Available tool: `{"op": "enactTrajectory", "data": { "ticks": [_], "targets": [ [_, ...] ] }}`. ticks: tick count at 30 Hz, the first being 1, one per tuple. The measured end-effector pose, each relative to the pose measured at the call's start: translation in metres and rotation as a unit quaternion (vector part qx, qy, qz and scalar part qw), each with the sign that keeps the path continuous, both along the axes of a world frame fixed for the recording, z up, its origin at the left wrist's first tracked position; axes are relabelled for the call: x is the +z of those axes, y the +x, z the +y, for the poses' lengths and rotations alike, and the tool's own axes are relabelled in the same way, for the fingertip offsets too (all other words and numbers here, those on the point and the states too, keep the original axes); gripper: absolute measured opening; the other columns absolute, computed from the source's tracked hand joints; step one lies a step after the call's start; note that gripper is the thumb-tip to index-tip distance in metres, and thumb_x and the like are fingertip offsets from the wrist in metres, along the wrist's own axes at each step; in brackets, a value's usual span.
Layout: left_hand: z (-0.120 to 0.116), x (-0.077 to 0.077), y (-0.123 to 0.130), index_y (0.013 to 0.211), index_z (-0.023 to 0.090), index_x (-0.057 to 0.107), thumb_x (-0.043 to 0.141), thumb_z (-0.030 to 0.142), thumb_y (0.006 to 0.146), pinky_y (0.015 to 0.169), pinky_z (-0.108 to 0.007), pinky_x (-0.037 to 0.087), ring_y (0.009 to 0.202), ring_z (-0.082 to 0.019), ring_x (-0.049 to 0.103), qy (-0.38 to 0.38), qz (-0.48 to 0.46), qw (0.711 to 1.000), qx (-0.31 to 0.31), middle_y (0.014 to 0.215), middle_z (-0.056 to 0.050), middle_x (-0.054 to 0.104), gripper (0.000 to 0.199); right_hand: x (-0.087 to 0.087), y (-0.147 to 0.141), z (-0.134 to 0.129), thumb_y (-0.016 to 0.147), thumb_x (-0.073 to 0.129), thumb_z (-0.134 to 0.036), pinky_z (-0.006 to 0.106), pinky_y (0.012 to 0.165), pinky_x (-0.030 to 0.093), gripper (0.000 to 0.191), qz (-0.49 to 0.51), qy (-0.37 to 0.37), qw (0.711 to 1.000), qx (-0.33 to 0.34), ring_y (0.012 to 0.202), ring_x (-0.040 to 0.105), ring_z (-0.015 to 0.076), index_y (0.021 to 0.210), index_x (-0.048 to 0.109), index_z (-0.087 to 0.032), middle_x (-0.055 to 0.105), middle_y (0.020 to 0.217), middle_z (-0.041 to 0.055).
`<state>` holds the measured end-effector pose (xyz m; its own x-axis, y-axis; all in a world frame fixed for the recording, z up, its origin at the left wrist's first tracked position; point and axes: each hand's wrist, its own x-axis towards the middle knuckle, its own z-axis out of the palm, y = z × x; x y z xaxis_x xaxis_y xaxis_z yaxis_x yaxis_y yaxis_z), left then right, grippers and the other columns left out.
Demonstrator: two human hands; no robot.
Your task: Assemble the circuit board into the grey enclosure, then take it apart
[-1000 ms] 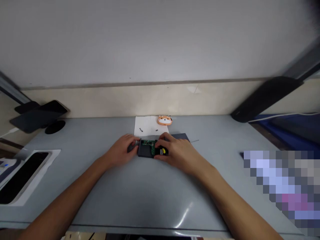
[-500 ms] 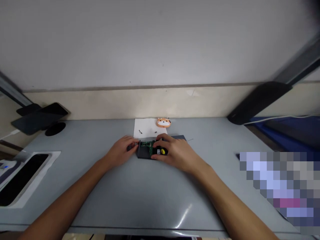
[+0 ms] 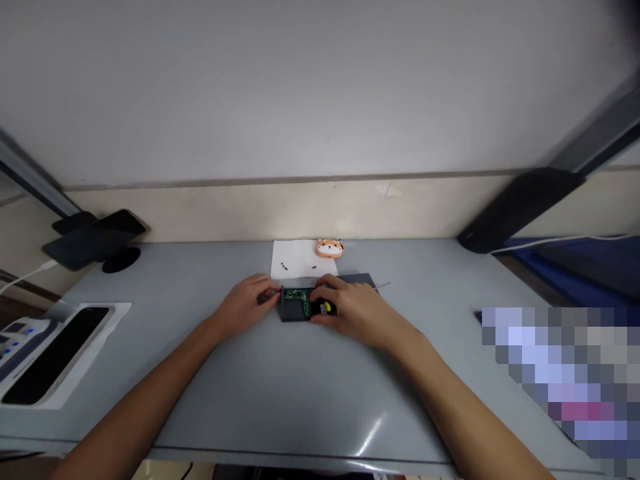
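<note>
On the bench (image 3: 260, 393), the right hand (image 3: 360, 308) clamps the open casing (image 3: 293, 312), the left hand (image 3: 244, 307) sits by its left end, grip unclear, and any slip could jar the circuit board (image 3: 307, 307)!

Dim, greyish light | glare streak (image 3: 371, 435) on desk (image 3: 240, 400) (lower middle) | edges stretched

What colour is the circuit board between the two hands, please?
The circuit board is green, as the head view shows.
</note>
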<state>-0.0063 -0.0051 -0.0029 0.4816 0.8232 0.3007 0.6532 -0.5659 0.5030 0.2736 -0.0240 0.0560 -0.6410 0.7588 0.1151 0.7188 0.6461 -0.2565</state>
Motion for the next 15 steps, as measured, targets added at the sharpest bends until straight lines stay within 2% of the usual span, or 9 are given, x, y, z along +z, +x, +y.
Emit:
{"op": "enactTrajectory", "data": {
  "ticks": [3, 6, 8, 11, 13, 15],
  "targets": [
    [0.0, 0.003, 0.0, 0.098, 0.022, 0.068, 0.054, 0.026, 0.1, 0.076, -0.03, 0.047, 0.08, -0.016, 0.057, 0.023, 0.015, 1.0, -0.006, 0.083, -0.001, 0.062, 0.015, 0.005, 0.006, 0.002, 0.098, 0.06, -0.041, 0.034, 0.073, 0.051, 0.028, 0.052, 0.008, 0.999, -0.012, 0.076, 0.068, 0.0163, 0.12, 0.07, -0.028, 0.064, 0.132, 0.0062],
    [-0.002, 0.012, -0.005, 0.096, 0.021, 0.068, 0.052, 0.024, 0.1, 0.079, -0.031, 0.048, 0.082, -0.017, 0.06, 0.057, 0.002, 0.998, 0.01, 0.086, -0.003, 0.064, 0.017, 0.014, 0.016, 0.004, 0.097, 0.053, -0.023, 0.033, 0.073, 0.051, 0.028, 0.142, 0.048, 0.987, -0.05, 0.081, 0.068, 0.0165, 0.121, 0.069, -0.027, 0.062, 0.134, 0.0068],
    [-0.004, 0.022, -0.01, 0.097, 0.02, 0.069, 0.052, 0.023, 0.099, 0.082, -0.032, 0.049, 0.086, -0.018, 0.061, 0.083, -0.023, 0.995, 0.053, 0.089, -0.004, 0.065, 0.017, 0.022, 0.024, 0.006, 0.095, 0.05, -0.015, 0.032, 0.073, 0.051, 0.029, 0.225, 0.095, 0.967, -0.071, 0.084, 0.067, 0.0172, 0.113, 0.07, -0.025, 0.066, 0.122, 0.0067],
    [-0.01, 0.037, -0.008, 0.098, 0.02, 0.069, 0.053, 0.022, 0.099, 0.085, -0.034, 0.05, 0.09, -0.019, 0.062, 0.103, -0.053, 0.988, 0.098, 0.094, -0.005, 0.066, 0.017, 0.03, 0.036, 0.007, 0.095, 0.05, -0.016, 0.034, 0.077, 0.05, 0.02, 0.341, 0.186, 0.915, -0.106, 0.086, 0.065, 0.0197, 0.1, 0.068, -0.022, 0.068, 0.097, 0.006],
    [-0.014, 0.041, 0.004, 0.097, 0.02, 0.069, 0.052, 0.021, 0.098, 0.087, -0.035, 0.051, 0.092, -0.019, 0.063, 0.098, -0.05, 0.99, 0.087, 0.095, -0.005, 0.067, 0.017, 0.031, 0.045, 0.009, 0.097, 0.049, -0.023, 0.035, 0.075, 0.049, 0.018, 0.378, 0.211, 0.891, -0.139, 0.083, 0.064, 0.021, 0.096, 0.067, -0.022, 0.067, 0.092, 0.0065],
    [-0.018, 0.038, 0.025, 0.094, 0.021, 0.069, 0.052, 0.02, 0.097, 0.086, -0.038, 0.05, 0.091, -0.02, 0.064, 0.092, -0.024, 0.991, 0.097, 0.095, -0.005, 0.07, 0.017, 0.026, 0.052, 0.014, 0.099, 0.047, -0.032, 0.035, 0.069, 0.045, 0.027, 0.379, 0.2, 0.89, -0.156, 0.073, 0.061, 0.0201, 0.081, 0.064, -0.022, 0.065, 0.081, 0.0055]
  ]
}}
